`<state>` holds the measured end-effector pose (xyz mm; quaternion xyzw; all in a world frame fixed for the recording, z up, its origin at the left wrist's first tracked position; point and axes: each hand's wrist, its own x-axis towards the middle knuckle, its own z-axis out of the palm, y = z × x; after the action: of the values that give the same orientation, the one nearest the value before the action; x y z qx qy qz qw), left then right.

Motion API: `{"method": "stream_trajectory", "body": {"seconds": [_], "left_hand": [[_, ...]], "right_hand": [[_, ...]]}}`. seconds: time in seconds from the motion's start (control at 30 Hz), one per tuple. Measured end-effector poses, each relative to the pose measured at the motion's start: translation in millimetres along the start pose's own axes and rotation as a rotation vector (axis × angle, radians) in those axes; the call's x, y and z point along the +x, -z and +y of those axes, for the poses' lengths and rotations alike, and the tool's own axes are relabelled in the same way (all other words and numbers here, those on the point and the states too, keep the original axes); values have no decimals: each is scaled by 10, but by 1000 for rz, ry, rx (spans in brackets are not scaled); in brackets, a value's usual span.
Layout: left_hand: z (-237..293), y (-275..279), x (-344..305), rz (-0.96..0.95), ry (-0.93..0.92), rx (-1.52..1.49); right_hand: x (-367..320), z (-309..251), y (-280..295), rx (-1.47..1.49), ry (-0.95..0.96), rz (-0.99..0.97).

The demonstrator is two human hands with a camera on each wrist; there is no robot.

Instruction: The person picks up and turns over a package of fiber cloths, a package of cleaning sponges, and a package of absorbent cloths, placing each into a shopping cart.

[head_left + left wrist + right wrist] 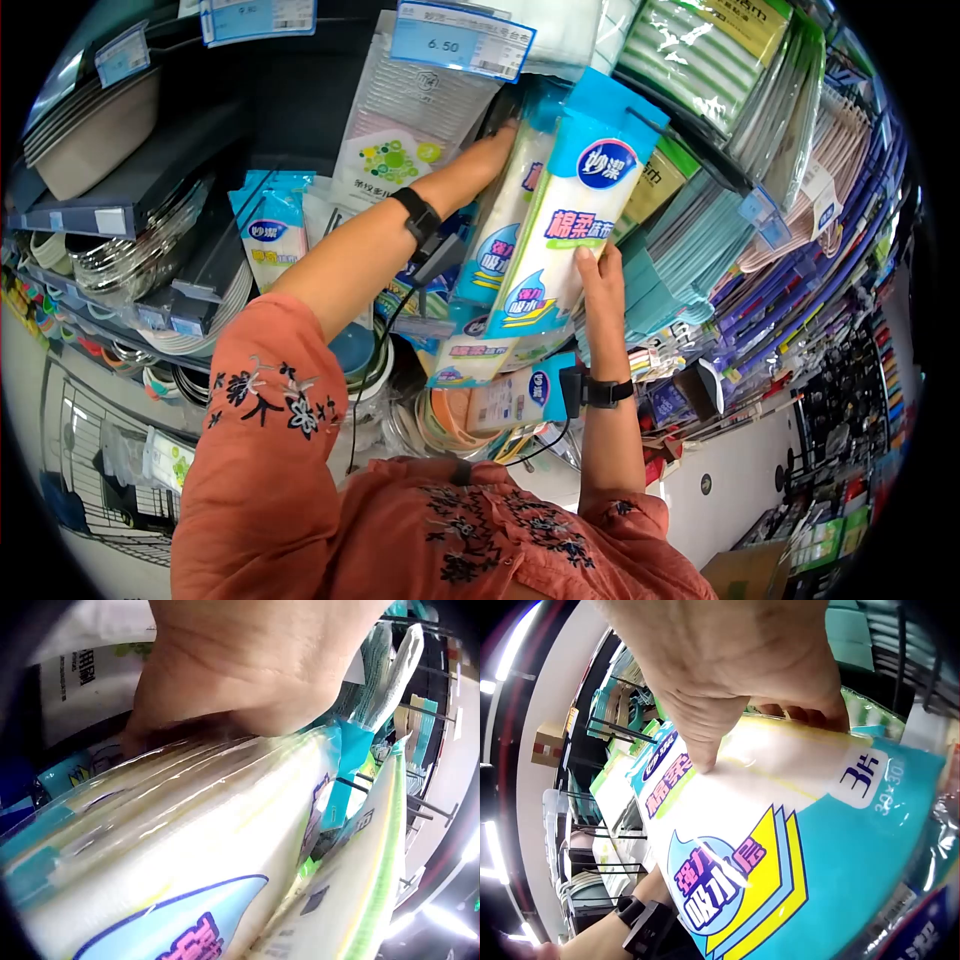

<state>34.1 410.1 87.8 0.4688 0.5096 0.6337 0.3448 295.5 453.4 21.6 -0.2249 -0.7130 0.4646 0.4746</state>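
1. Front pack [572, 215]: blue-and-white cloth pack in glossy film. It hangs tilted among the packed goods of a shop rack [150, 180], header at 12 o'clock, foremost of its row.
2. Right hand [598, 275]: at the front pack's 5 o'clock edge. The grip pinches the pack, with the thumb [701, 742] pressed on the printed face and the fingers wrapped behind.
3. Left hand [495, 148]: at the front pack's 10 o'clock, lying along the rear pack [498, 235]. The fingertips are pushed in behind the headers and hidden, so I cannot tell whether this grip is spread or closed.
4. Price tag [460, 40]: at 12 o'clock above the left hand. Striped cloths [700, 50] hang at 1 o'clock.
5. Risk, slip: the film looks slick and the pinch holds one edge only, so the front pack may slide free.
6. Risk, snag: the hook is hidden. A pull while a header is caught could tear it or drag neighbouring packs down.
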Motion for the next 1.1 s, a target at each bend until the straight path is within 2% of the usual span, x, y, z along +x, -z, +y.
{"method": "stream_trajectory", "body": {"seconds": [0.03,0.07,0.17,0.2,0.4,0.5,0.6,0.7,1.0,1.1], "left_hand": [[-5,5,-64,-58,-35,-80],[-52,3,-75,-25,-102,-83],[86,68,-217,-114,78,-58],[95,80,-206,-99,139,-49],[166,27,-330,-183,77,-85],[146,-66,-371,-259,-93,-210],[216,-140,-412,-290,-67,-262],[262,-239,-459,-208,-52,-277],[417,-417,-534,-159,-51,-260],[483,-448,-584,-165,-40,-242]], "right_hand": [[32,-9,-4,2,-2,1],[51,-37,-18,-15,15,11],[125,-152,-27,29,-24,-49],[197,-31,-31,97,-33,-51],[372,34,-6,144,-70,-120],[386,19,20,146,-55,-152],[344,-66,-7,214,-44,-147],[353,-72,-11,237,-42,-140],[381,-172,29,231,2,-139],[279,-353,41,329,7,-156]]}}
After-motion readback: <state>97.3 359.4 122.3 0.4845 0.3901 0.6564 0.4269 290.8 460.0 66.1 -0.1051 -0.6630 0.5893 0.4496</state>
